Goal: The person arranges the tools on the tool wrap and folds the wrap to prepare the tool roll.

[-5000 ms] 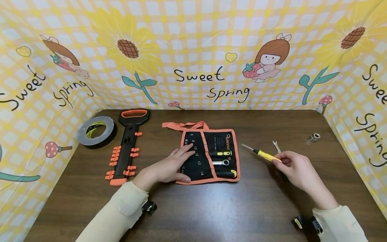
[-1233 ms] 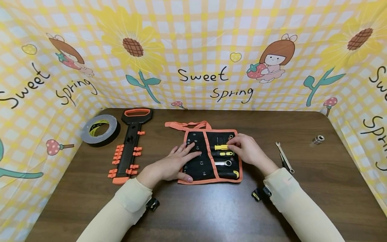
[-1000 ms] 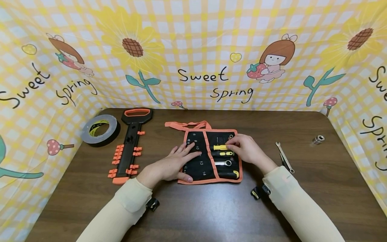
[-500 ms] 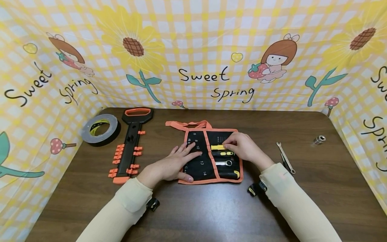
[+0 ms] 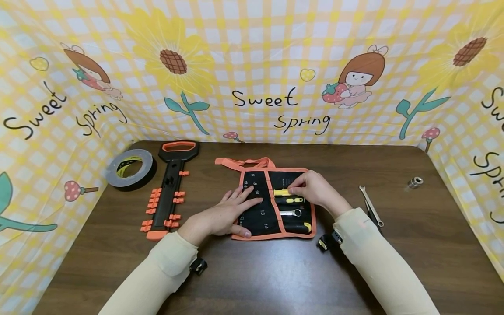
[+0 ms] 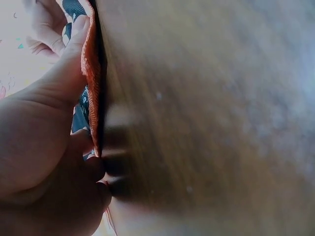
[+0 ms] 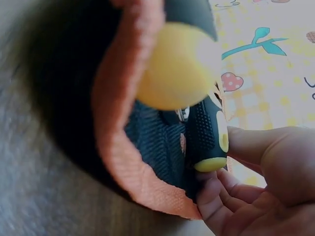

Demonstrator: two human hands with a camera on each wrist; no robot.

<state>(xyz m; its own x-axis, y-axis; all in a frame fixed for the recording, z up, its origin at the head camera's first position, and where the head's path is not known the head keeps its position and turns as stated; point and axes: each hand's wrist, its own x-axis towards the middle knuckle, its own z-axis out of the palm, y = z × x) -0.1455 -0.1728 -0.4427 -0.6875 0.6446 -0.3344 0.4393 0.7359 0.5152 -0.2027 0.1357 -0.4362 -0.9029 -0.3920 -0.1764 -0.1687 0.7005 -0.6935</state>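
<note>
Left hand [image 5: 220, 216] lies flat with fingers spread on the near-left panel of the tool roll [image 5: 256, 218], pinning it to the table [image 5: 275, 271]. Right hand [image 5: 313, 190] pinches the yellow-handled screwdriver [image 5: 281, 192] at its butt end, just across the roll's centre seam from the left fingertips.

Judged progress: the screwdriver looks mostly seated in the top pocket, only the yellow handle showing. Three other tools already sit in the pockets nearer than the right hand. A thin wrench [image 5: 370, 204] lies loose on the table just right of the right forearm, and a small metal socket [image 5: 414, 181] sits farther right, so stowing looks unfinished.

Writing: pocket sizes under and beside the left fingers read 6, 8, 10, 13, 14; others are covered. White print above the right hand is too small to read. On the backdrop [image 5: 252, 65] beyond both hands: "Sweet Spring", repeated on the side walls.
</note>
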